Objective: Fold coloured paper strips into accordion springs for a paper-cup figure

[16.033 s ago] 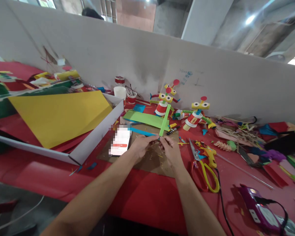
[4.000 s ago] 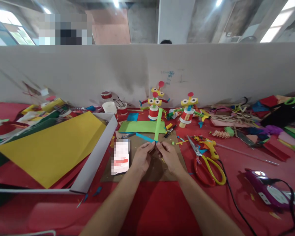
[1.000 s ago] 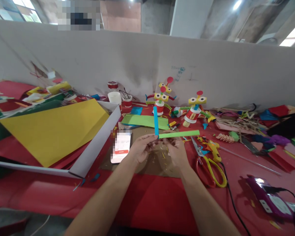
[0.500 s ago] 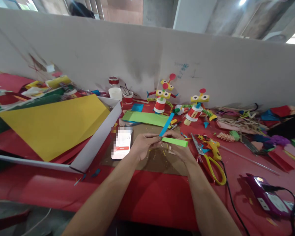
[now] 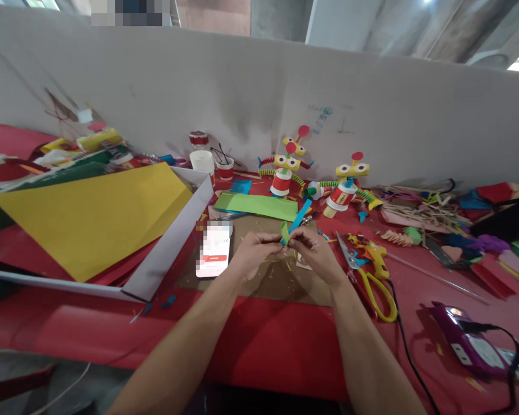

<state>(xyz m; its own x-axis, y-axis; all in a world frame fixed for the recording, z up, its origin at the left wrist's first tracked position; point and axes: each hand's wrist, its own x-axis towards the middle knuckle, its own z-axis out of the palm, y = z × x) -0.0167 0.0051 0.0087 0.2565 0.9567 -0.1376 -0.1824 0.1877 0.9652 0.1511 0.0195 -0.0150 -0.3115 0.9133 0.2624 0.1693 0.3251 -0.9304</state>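
Note:
Two paper strips, one blue (image 5: 301, 212) and one green (image 5: 285, 231), meet between my fingertips above a brown board (image 5: 268, 288). The blue strip points up and away to the right; the green one stands short and folded where they join. My left hand (image 5: 259, 251) pinches the joint from the left. From the right, my right hand (image 5: 311, 248) grips the strips with thumb and fingers. Just beyond lies a wide light-green paper piece (image 5: 257, 205). A phone (image 5: 214, 251) with a lit screen lies left of my left hand.
At left stands a white box (image 5: 168, 242) with yellow paper (image 5: 99, 213) on it. Right of my hands are yellow-handled scissors (image 5: 378, 294) and a yellow glue gun (image 5: 377, 259) with a cord. Paper-cup figures (image 5: 281, 181) stand at the back. A purple device (image 5: 467, 343) sits front right.
The green strip, which stuck out to the right over my right hand, is now folded up at the joint. My right hand has closed in beside it.

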